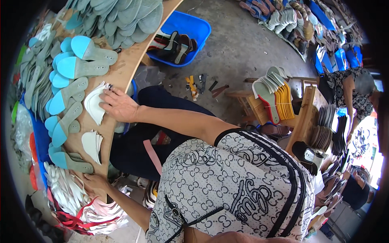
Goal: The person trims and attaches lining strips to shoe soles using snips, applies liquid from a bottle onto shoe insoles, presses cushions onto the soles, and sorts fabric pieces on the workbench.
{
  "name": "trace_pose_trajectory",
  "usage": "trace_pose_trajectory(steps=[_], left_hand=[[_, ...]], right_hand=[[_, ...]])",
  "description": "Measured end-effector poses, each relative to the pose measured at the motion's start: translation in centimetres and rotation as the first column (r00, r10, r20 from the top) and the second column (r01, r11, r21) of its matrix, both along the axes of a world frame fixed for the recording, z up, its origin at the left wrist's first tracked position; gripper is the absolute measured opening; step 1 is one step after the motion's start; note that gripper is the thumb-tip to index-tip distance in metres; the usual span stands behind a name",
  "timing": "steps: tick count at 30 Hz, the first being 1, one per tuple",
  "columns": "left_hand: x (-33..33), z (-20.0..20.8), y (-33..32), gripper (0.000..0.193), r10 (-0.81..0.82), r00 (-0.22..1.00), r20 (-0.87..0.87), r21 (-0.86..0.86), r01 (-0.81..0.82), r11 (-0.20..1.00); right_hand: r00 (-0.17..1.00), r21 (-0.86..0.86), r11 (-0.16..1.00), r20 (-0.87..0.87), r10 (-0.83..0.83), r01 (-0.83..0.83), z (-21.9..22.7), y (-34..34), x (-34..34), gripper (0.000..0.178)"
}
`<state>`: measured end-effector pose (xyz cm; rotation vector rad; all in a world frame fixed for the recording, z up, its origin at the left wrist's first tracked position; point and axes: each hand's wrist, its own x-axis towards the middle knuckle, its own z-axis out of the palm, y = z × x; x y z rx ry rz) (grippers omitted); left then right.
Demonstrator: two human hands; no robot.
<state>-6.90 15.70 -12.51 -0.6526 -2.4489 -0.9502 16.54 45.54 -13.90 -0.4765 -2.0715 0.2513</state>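
My right hand (119, 106) rests on a fanned stack of curved white pieces (94, 106) on the wooden table. Its fingers are spread over the stack's edge, and a small dark thing shows beside the fingertips. A second, smaller white stack (92, 145) lies nearer. My left hand (96, 183) is low at the table's near end, fingers partly in sight and loosely stretched. It lies close to the heel of a blue and grey insole (69, 161); I cannot tell whether they touch. Several more insoles (67, 67) with blue fronts and grey heels lie overlapped in a row along the table.
A pile of grey insoles (129, 18) covers the table's far end. Bundled white and red straps (81, 202) hang at the near end. On the floor stands a blue bin (198, 50) with shoe parts. A stool (247, 97) bears yellow-edged soles. Other people (350, 87) are at right.
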Motion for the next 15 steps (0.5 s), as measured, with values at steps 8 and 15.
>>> trace_pose_trajectory(steps=[8,15], left_hand=[[-2.3,0.2,-1.5,0.032,-0.272,0.818,-0.507,-0.486,-0.010,0.874],[-1.4,1.1,-0.2,0.044,-0.263,0.833,-0.486,-0.461,0.012,0.887]], right_hand=[[0.994,0.086,0.993,-0.080,-0.074,0.081,-1.3,-0.1,-1.8,0.021],[0.993,0.055,0.995,-0.096,-0.075,0.080,-0.8,-0.3,-0.5,0.032]])
